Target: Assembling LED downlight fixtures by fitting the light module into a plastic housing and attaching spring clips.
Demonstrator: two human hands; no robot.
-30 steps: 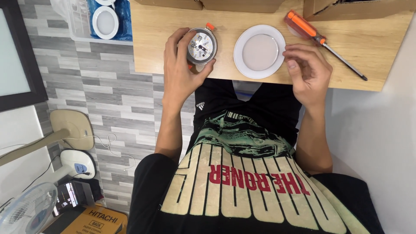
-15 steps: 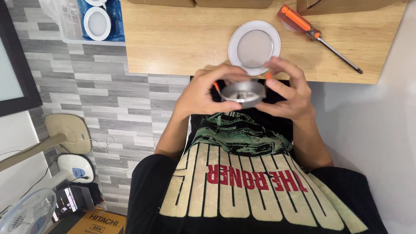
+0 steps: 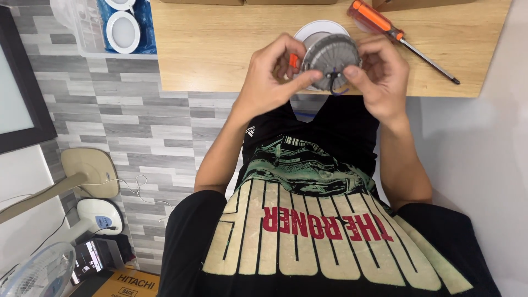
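I hold a round grey metal lamp housing (image 3: 331, 55) with its ribbed back toward me, over the front of the wooden table (image 3: 220, 49). My left hand (image 3: 272, 77) grips its left rim, where an orange clip shows. My right hand (image 3: 382, 74) holds the right side, thumb near a short dark wire at the lower edge. A white round lamp ring (image 3: 308, 30) lies on the table just behind the housing, mostly hidden by it.
An orange-handled screwdriver (image 3: 393, 33) lies on the table at the right. A clear bin (image 3: 110, 27) with white round lamps stands at the left. On the tiled floor are a fan (image 3: 38, 269), its base (image 3: 91, 170) and a cardboard box (image 3: 129, 283).
The housing was in my left hand alone over the table, then both hands brought it down to my lap edge. Now it is raised back over the table edge, turned back-side up.
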